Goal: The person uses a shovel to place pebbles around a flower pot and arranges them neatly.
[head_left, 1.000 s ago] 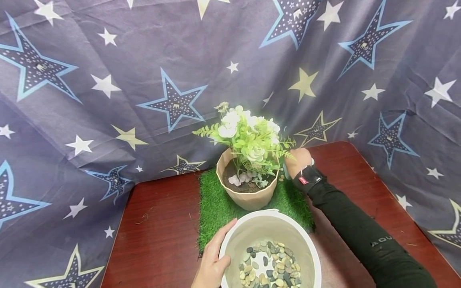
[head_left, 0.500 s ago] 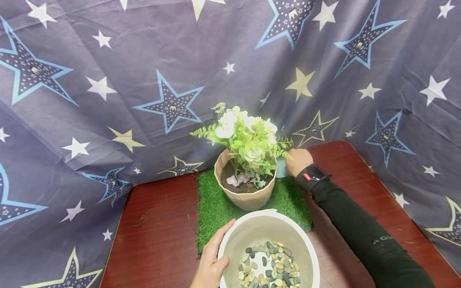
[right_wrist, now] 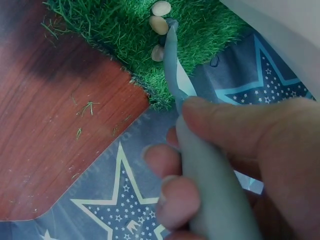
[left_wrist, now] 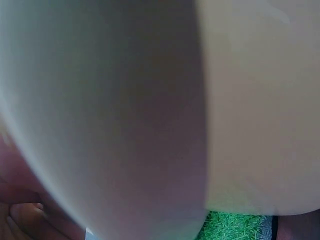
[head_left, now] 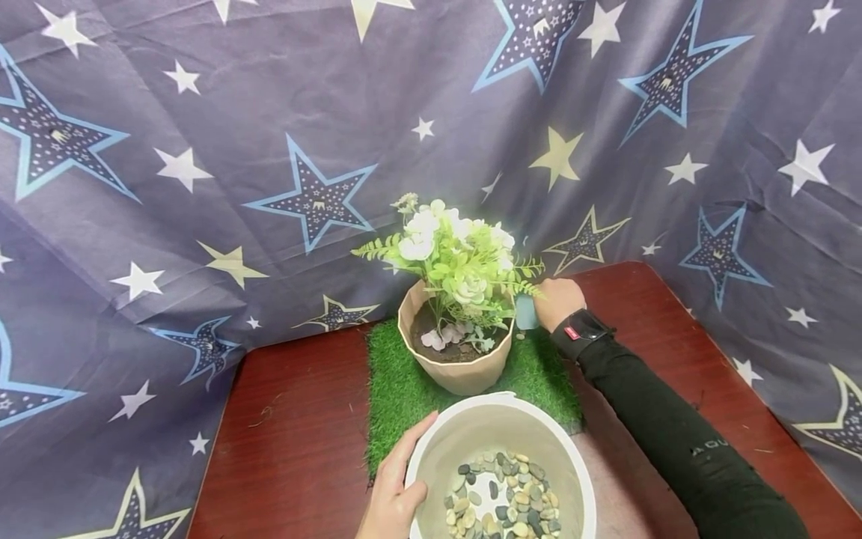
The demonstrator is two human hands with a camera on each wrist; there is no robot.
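Left hand (head_left: 396, 479) holding the rim of a white tub (head_left: 584, 479), with the thumb over its left edge and a finger along the outside. Right hand (head_left: 562, 299), reaching to the right of a plant pot (head_left: 465, 374), holding a blue-grey tool (right_wrist: 212, 175) by its thick handle. The tool's thin, curved end is at a few loose pebbles (right_wrist: 159, 25) on artificial grass (head_left: 387, 427); whether it touches them cannot be told. Inside the tub, smooth stones (head_left: 505, 501) in grey, cream and tan lie across the white bottom. Just beyond the tub, the beige pot stands upright on the grass, with dark soil (head_left: 424, 326), white flowers (head_left: 420, 236) and light green leaves. A black sleeve (head_left: 673, 434) and black wrist strap (head_left: 582, 333) with a red tag cover the right arm. Beneath everything is a reddish-brown worktop (head_left: 289, 442). Purplish-grey cloth (head_left: 431, 60) printed with stars hangs behind and at both sides.
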